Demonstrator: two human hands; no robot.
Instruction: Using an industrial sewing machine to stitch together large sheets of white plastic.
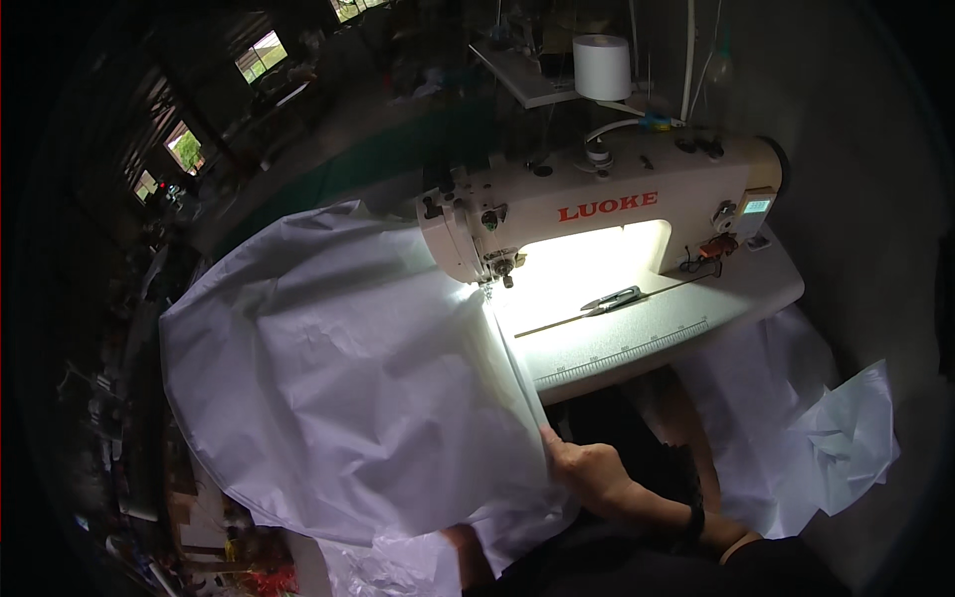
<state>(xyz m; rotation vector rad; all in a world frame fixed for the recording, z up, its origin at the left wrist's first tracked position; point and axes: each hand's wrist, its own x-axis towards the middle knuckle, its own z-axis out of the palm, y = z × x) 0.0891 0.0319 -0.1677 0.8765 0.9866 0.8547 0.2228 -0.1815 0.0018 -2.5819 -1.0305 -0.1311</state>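
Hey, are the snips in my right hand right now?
No, the snips lie on the machine bed, while your right hand is at the edge of the white fabric.

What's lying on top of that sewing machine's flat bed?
A pair of thread snips lies on the bed, with a printed ruler scale nearer the front. The white sheet covers the bed's left side; whatever is beneath it there is hidden.

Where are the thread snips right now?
In the head view, right of centre, the snips lie on the sewing machine bed, beyond the ruler scale.
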